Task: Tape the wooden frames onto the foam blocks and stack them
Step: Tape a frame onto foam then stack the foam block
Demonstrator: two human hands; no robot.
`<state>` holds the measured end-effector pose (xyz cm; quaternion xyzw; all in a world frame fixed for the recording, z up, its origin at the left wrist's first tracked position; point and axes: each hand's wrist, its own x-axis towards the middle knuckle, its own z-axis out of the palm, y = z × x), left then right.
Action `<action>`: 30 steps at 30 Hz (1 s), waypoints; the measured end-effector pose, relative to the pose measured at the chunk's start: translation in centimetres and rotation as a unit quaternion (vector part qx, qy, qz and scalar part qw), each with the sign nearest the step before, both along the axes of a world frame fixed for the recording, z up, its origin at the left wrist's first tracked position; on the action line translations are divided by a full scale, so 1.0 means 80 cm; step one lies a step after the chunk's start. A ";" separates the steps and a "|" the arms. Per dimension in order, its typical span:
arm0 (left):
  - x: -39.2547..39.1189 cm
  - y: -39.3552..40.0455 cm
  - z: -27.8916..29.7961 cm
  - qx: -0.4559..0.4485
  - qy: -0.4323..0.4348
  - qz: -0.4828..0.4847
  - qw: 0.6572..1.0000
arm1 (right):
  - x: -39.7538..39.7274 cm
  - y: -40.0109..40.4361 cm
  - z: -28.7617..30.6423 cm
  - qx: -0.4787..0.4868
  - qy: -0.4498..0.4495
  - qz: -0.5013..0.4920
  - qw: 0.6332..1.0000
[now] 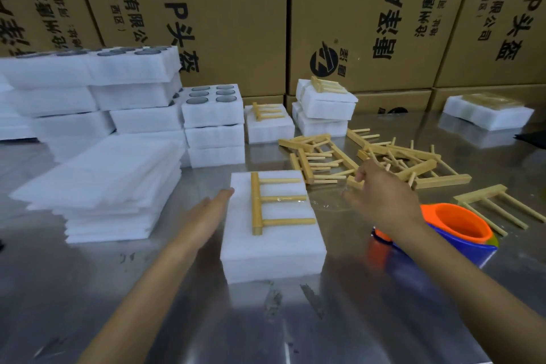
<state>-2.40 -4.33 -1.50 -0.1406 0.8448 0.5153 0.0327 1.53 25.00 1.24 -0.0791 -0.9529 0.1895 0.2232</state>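
A white foam block [271, 248] lies at the middle of the steel table, and a wooden frame [256, 204] with three rods rests on top of it. A strip of clear tape [320, 203] glints across the middle rod and runs off the block's right edge. My left hand [211, 210] is flat, its straight fingertips touching the block's upper left edge. My right hand [381, 197] hovers just right of the block with loosely curled fingers, its thumb by the tape's loose end; I cannot tell whether it touches the tape. An orange and blue tape dispenser [455, 228] lies under my right forearm.
Loose wooden frames [384, 157] are heaped behind my right hand, one more frame [496, 204] at the right. Foam blocks with frames on top [323, 106] stand at the back, stacked foam trays [124, 92] and foam sheets [103, 186] at the left. Cardboard boxes [354, 9] wall the rear.
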 end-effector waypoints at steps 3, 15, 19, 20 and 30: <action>0.002 0.001 -0.027 0.029 -0.059 -0.044 0.997 | 0.001 -0.009 -0.004 0.032 -0.004 -0.011 0.999; 0.002 0.012 -0.036 0.122 0.013 -0.023 0.992 | 0.006 -0.010 -0.004 0.000 -0.021 0.010 1.000; 0.006 0.011 -0.034 -0.039 0.032 0.003 0.999 | 0.005 -0.017 -0.012 0.002 -0.038 0.026 0.999; 0.007 0.009 -0.033 -0.054 0.025 0.007 0.998 | 0.004 -0.018 -0.013 0.001 -0.038 0.027 0.999; 0.018 0.014 -0.027 0.106 0.004 -0.017 0.994 | -0.003 -0.025 -0.027 0.006 -0.030 0.010 0.999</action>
